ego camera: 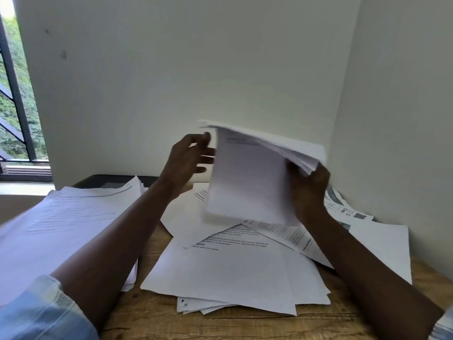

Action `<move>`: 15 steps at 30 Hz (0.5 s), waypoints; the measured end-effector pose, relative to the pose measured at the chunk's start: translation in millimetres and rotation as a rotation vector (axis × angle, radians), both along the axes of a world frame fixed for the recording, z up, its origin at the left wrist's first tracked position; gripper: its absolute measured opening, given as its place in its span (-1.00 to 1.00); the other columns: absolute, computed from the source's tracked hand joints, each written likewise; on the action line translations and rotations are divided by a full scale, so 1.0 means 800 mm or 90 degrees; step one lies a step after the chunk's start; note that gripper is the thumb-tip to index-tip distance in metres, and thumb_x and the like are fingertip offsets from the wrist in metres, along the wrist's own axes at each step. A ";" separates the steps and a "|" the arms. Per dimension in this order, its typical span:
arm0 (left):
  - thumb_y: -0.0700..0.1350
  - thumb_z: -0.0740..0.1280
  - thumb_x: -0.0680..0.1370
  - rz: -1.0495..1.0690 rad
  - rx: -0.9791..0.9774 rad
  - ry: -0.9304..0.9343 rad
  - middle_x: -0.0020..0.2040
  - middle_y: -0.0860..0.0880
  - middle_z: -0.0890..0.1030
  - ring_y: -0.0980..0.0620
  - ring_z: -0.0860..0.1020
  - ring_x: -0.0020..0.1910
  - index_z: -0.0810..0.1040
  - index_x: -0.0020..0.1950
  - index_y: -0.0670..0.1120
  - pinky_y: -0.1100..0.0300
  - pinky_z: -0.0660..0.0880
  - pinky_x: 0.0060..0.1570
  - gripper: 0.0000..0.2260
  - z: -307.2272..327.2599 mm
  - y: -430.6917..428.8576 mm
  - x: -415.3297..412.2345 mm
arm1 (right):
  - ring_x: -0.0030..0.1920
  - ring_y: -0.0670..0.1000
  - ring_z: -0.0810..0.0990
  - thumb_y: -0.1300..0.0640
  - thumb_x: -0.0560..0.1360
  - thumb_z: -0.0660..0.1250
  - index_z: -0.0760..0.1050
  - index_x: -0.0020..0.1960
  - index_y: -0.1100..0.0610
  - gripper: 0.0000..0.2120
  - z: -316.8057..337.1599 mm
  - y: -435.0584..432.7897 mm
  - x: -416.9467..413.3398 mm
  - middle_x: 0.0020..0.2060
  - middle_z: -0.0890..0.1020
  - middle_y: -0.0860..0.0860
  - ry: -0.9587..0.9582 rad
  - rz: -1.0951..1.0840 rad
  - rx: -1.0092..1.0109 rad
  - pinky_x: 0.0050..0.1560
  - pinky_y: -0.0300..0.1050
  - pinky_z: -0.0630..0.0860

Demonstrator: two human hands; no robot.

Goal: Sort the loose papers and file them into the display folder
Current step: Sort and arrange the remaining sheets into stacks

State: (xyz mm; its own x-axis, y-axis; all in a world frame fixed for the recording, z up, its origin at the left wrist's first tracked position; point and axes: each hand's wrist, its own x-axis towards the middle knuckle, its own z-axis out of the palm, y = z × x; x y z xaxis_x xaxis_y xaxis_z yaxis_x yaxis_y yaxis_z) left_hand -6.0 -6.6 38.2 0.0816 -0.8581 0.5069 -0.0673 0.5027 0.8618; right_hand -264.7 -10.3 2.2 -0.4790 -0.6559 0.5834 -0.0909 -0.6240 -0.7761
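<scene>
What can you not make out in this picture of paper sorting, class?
Head view: print on the held sheaf, motion-blurred.
Head view: dark object at the back, mostly covered by the left stack.
Head view: fingertips of the left hand, behind the sheaf's edge.

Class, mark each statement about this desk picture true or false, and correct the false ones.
1. The right hand holds a sheaf of papers above the table. True.
2. The left hand lies clenched on the table. False: it is raised, fingers straight, at the sheaf's left edge.
3. Many loose papers lie spread below the sheaf. True.
4. The table is glass. False: it is wooden.
</scene>
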 end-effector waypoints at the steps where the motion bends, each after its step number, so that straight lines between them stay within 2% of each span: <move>1: 0.21 0.35 0.62 0.076 0.011 -0.035 -0.06 0.02 0.74 0.01 0.69 -0.09 0.57 0.18 -0.04 0.06 0.54 -0.05 -0.67 -0.003 -0.006 0.009 | -0.18 -0.09 0.61 0.19 0.51 0.45 0.62 -0.11 0.04 -0.93 0.002 -0.004 -0.007 -0.24 0.67 -0.17 -0.043 -0.022 0.018 -0.10 -0.16 0.53; 2: 0.25 0.37 0.59 0.167 0.017 -0.110 -0.07 0.03 0.74 0.01 0.68 -0.07 0.58 0.15 -0.01 0.08 0.52 0.00 -0.65 -0.011 -0.014 0.019 | -0.15 -0.05 0.63 0.12 0.47 0.46 0.64 -0.06 0.10 -0.92 0.001 -0.013 -0.016 -0.20 0.68 -0.13 -0.081 -0.036 0.045 -0.06 -0.14 0.55; 4: 0.29 0.40 0.54 0.289 0.078 -0.336 0.03 0.01 0.71 -0.02 0.66 0.06 0.53 0.22 0.02 0.12 0.49 0.10 -0.58 -0.036 -0.025 0.037 | -0.12 0.03 0.65 0.03 0.38 0.45 0.62 -0.04 0.21 -0.73 -0.009 -0.027 -0.037 -0.15 0.70 -0.03 -0.106 -0.057 0.128 0.06 -0.03 0.59; 6: 0.35 0.36 0.53 0.272 0.164 -0.528 0.26 -0.11 0.64 -0.14 0.59 0.26 0.42 0.39 -0.03 0.07 0.47 0.21 -0.39 -0.065 -0.036 0.044 | -0.11 0.09 0.65 0.11 0.39 0.44 0.58 -0.16 0.20 -0.84 -0.022 -0.040 -0.060 -0.17 0.70 0.04 -0.079 -0.068 0.229 0.10 0.04 0.61; 8: 0.44 0.33 0.49 0.255 0.219 -0.639 0.39 -0.12 0.56 -0.18 0.53 0.35 0.34 0.49 -0.06 0.03 0.49 0.26 -0.24 -0.087 -0.043 0.047 | -0.08 0.16 0.68 0.15 0.38 0.42 0.60 -0.17 0.18 -0.90 -0.031 -0.042 -0.075 -0.24 0.67 -0.01 -0.050 -0.088 0.306 0.06 0.04 0.61; 11: 0.52 0.37 0.36 0.285 0.209 -0.694 0.34 -0.07 0.58 -0.15 0.54 0.31 0.38 0.42 -0.03 -0.04 0.52 0.24 -0.16 -0.105 -0.058 0.052 | -0.07 0.18 0.67 0.15 0.38 0.40 0.62 -0.02 0.21 -0.79 -0.035 -0.043 -0.087 -0.20 0.65 0.01 -0.075 -0.126 0.336 0.03 -0.01 0.57; 15: 0.29 0.52 0.43 0.296 0.215 -0.606 0.31 -0.17 0.57 -0.21 0.53 0.30 0.35 0.38 -0.15 -0.01 0.51 0.20 -0.25 -0.108 -0.077 0.055 | -0.05 0.09 0.62 0.19 0.45 0.40 0.60 0.12 0.21 -0.75 -0.033 -0.041 -0.088 -0.06 0.64 0.02 -0.163 -0.139 0.309 0.05 -0.17 0.49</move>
State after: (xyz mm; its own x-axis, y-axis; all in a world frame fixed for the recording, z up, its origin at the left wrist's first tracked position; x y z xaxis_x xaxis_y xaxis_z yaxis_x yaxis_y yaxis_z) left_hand 37.8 -68.5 -48.5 0.1328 -0.9508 0.2799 -0.8948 0.0064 0.4463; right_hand -335.2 -42.8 -24.2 -0.7194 -0.6889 0.0890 0.0506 -0.1799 -0.9824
